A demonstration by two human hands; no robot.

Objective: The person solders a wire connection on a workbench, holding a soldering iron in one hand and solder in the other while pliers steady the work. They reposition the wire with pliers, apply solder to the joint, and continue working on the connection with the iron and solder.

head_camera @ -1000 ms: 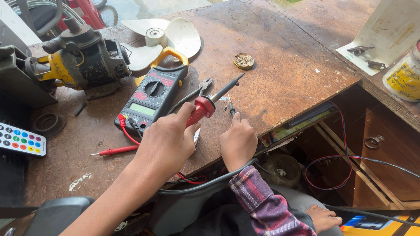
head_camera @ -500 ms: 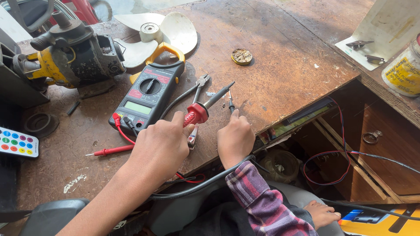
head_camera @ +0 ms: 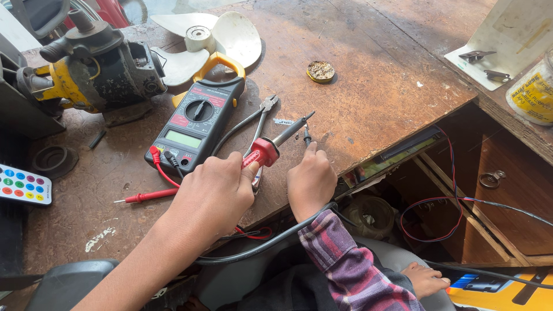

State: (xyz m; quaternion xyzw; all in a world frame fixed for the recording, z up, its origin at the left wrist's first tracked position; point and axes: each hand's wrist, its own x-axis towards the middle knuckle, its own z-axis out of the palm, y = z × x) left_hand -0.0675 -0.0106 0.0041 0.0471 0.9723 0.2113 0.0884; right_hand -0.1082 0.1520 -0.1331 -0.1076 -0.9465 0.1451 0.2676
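Clenched around the red handle of a soldering iron (head_camera: pixel 271 147), the left hand (head_camera: pixel 210 193) sits in the lower middle of the frame and aims the dark tip up and to the right. Just beside it, the right hand (head_camera: pixel 311 181) pinches a small dark component (head_camera: pixel 307 136) between its fingertips, so its grip is closed on that piece, a plaid sleeve (head_camera: pixel 351 265) trailing toward the bottom edge. The iron's tip stands near the component, above the worn brown desk (head_camera: pixel 374 86), close to its front edge.

Farther up lie a pair of pliers (head_camera: pixel 256 118) and a clamp multimeter (head_camera: pixel 196 118) with a yellow jaw, its red probe (head_camera: pixel 147 197) resting on the desk left of the left hand. Beyond, at upper left, sit a yellow and black power tool (head_camera: pixel 95 66) and a white fan blade (head_camera: pixel 213 37); a small round tin (head_camera: pixel 320 71) lies at upper centre, and a remote control (head_camera: pixel 23 185) shows at the left edge.

My judgement: the fingertips holding the component are close to the hot tip, so a small slip could burn them, and the tiny piece could drop off the desk edge into the open space below. The black cable (head_camera: pixel 259 245) draped across the lap could snag and tug the iron.

Against the earlier frames, both hands and the iron stand in nearly the same place; only the view has shifted slightly.
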